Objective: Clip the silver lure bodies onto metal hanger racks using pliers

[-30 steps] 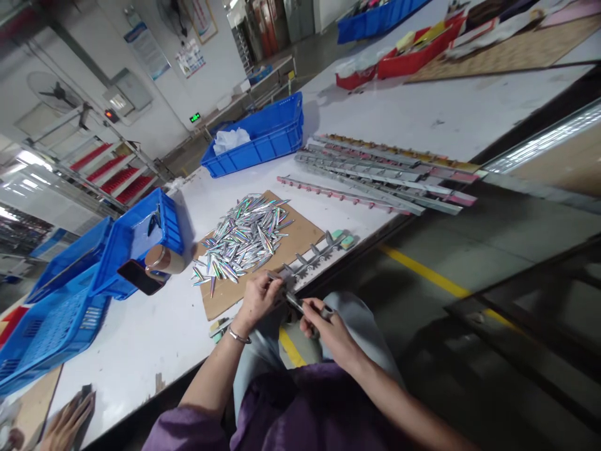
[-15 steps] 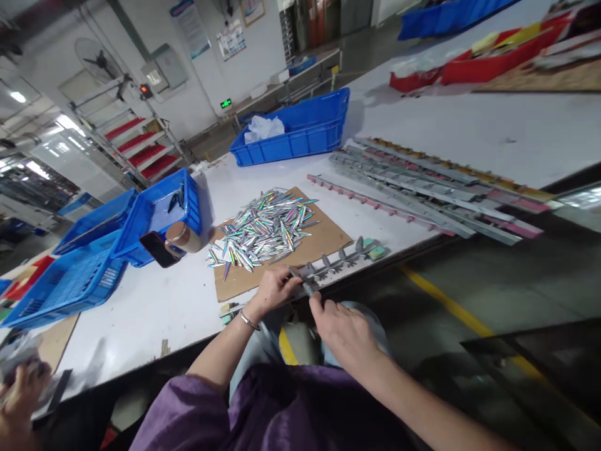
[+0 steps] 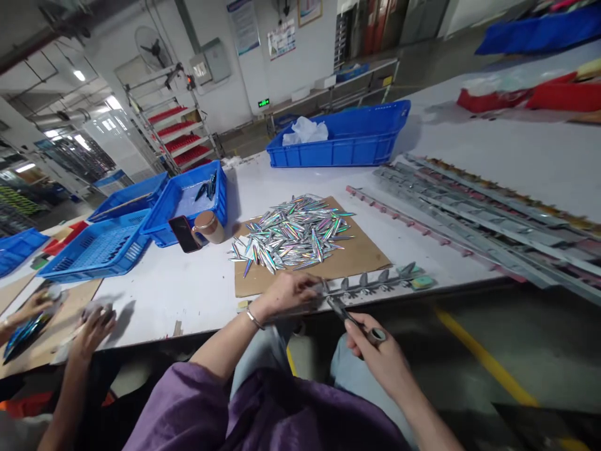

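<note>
Jutting from right grip (image 3: 374, 348), tool (image 3: 339, 309) at strip (image 3: 374, 287)

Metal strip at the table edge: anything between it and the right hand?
Only the gray tool, gripped in the right hand; its far end is by the left hand, toward the metal strip. Nothing else visible intervenes. Contact is unclear.

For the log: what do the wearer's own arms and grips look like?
The left sleeve is loose and purple, ending well short of the wrist, which carries a narrow, silver-coloured bracelet. The left grip and right grip are gloveless. The right forearm shows no sleeve or band in view.
</note>
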Tool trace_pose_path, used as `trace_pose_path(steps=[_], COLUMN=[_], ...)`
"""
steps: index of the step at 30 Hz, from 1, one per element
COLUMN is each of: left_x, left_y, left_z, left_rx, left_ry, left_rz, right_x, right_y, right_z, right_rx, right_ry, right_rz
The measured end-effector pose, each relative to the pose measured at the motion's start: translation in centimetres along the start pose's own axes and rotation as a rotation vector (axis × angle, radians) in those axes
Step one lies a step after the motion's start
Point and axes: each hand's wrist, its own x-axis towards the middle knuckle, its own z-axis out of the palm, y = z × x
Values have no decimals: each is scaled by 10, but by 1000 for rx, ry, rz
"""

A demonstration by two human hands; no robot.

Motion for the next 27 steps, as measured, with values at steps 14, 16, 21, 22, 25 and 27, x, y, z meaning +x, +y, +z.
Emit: trace_pose_path(steps=[14,16,21,22,25,27], left_x=[-32,-40,-49,-48,-41,-37], left_y=[-90,-86,-79,-79,-81,-78], left_z=[-85,-89,-96,-96,-92,-85], left_rx=[497,495,393,337,160,92], left_ry=[96,89,125,144,203,293], left_rz=[-548,-497,-333,-297,-222,-187], right_x=[-38,-41,-39,-37,-29,-22], right_y=[25,18,7,6,2,0], right_z=[21,23,40,44,51,52], right_rx=[2,16,353,472,878,1132], right_ry=[54,43,74,72,37,-21], right_rz=[89,85,133,166,363,552])
